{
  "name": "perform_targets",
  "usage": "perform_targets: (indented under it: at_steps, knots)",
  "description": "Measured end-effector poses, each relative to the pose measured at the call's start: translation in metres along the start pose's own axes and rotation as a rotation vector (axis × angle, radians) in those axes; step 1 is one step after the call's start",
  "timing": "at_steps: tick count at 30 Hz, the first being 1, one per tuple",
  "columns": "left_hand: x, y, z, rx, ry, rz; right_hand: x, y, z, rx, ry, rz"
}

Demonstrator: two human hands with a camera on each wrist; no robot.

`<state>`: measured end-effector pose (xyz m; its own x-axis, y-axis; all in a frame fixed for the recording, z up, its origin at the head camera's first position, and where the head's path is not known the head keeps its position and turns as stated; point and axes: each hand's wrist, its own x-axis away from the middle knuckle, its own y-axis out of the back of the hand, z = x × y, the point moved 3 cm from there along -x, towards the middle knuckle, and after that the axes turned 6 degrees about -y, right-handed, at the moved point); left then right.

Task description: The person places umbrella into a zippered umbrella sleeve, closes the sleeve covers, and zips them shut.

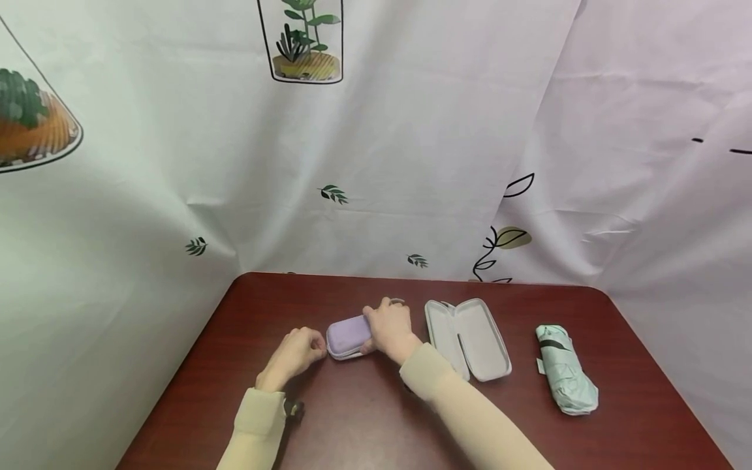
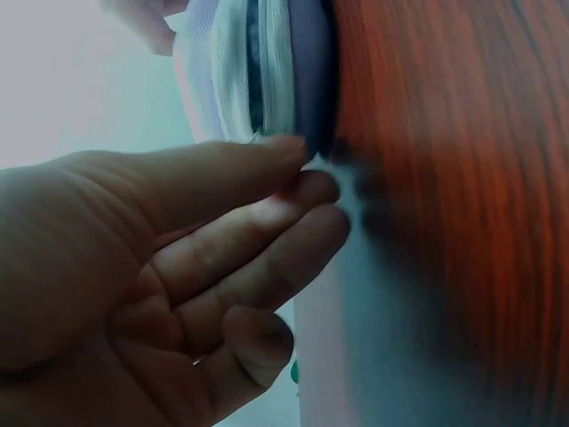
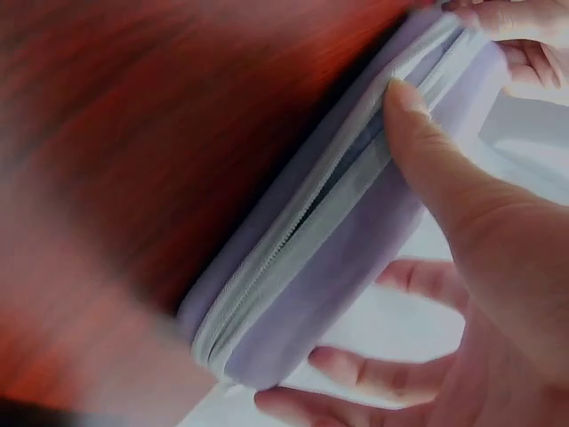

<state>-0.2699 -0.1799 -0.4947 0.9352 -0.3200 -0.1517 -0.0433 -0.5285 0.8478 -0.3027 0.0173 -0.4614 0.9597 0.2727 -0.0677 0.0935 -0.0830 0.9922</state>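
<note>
A purple zip case (image 1: pixel 346 336) lies on the table. My right hand (image 1: pixel 392 328) grips its right end from above; in the right wrist view the thumb (image 3: pixel 427 142) presses near the pale zipper (image 3: pixel 260 286), with the other fingers across the far side. A dark gap shows between the two zipper bands. At the case's left end is my left hand (image 1: pixel 296 352). Its thumb and index finger pinch together right at the zipper in the left wrist view, where the pull is mostly hidden behind the fingertips (image 2: pixel 289 147). The remaining fingers are loosely bent.
Right of the purple case, a whitish hard case (image 1: pixel 484 343) lies spread open, its inside facing up. Farther right rests a folded mint-green umbrella (image 1: pixel 565 372) with a dark band. The reddish-brown table (image 1: pixel 352 424) ends at a printed white cloth (image 1: pixel 376 150) behind.
</note>
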Motion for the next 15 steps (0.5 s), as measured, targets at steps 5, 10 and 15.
perform_targets:
  at_steps: [5,10,15]
  knots:
    - [0.0,0.001,-0.005,0.014,-0.025,0.002,0.002,-0.003,0.004,0.014,-0.071,-0.051]
    - [0.0,-0.001,-0.009,-0.033,-0.018,-0.026,0.003,-0.003,0.008,0.024,-0.109,-0.073]
    - [0.0,-0.005,-0.021,-0.078,-0.056,-0.026,0.005,-0.002,0.012,0.03,-0.146,-0.058]
